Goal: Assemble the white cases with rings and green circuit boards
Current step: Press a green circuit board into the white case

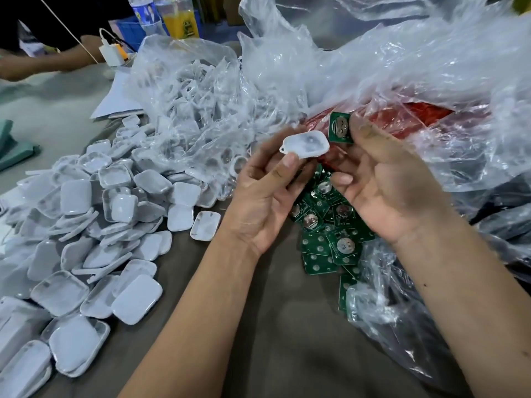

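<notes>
My left hand [264,193] pinches a small white case [306,145] with a loop at its left end, held above the table. Just to its right, my right hand [385,185] grips a green circuit board [340,127] with a round metal contact, held upright and a little apart from the case. Below my hands lies a heap of several green circuit boards [330,234]. A big pile of white case halves [94,239] covers the table's left side. White rings [238,165] show inside a clear plastic bag behind my left hand.
Crumpled clear plastic bags [388,76] fill the back and right, over a red bag [408,119]. Another person's arm [43,64] rests at far left by a white charger [113,54]. Bottles [178,17] stand at the back. Grey table cloth [287,326] shows between my forearms.
</notes>
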Tool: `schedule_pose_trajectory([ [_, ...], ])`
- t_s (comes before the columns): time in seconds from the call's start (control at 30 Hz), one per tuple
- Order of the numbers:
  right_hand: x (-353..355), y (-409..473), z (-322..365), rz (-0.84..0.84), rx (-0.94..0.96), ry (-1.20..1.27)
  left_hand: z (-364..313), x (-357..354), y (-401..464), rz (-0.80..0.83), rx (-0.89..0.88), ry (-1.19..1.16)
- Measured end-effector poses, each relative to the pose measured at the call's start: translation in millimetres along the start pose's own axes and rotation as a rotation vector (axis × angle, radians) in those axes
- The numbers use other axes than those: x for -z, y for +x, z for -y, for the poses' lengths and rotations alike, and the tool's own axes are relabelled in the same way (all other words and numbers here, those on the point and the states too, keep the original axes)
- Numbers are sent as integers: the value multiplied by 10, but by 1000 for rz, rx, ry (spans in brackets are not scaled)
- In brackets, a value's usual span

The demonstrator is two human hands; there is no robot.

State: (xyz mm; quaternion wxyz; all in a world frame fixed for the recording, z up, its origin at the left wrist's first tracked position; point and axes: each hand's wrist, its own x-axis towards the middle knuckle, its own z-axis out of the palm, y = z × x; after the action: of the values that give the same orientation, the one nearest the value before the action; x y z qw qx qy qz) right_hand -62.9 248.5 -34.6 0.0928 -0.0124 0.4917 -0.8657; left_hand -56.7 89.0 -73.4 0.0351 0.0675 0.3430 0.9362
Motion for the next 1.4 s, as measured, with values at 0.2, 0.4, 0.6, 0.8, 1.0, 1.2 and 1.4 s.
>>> schedule_pose_trajectory([
  [0.2, -42, -11, 6, -23, 17, 132, 14, 9, 9, -54, -36, 110],
  [0.4, -64, -18, 1, -47, 48, 78, -27, 90, 32, -86, -70, 209],
  [0.6, -48, 5, -30, -59, 91, -4, -46, 162, 44, -108, -89, 382],
  [0.8, -40, 17, -61, -50, 124, -86, -39, 163, 51, -140, -151, 613],
  [1.0, -1, 33, -104, -133, 273, -272, -28, 117, 26, -201, -284, 920],
  [1.2, 8, 84, -182, -197, 413, -524, 56, 27, -7, -251, -395, 1159],
  [1.4, 41, 119, -248, -251, 468, -692, 80, 22, -14, -278, -439, 1223],
])
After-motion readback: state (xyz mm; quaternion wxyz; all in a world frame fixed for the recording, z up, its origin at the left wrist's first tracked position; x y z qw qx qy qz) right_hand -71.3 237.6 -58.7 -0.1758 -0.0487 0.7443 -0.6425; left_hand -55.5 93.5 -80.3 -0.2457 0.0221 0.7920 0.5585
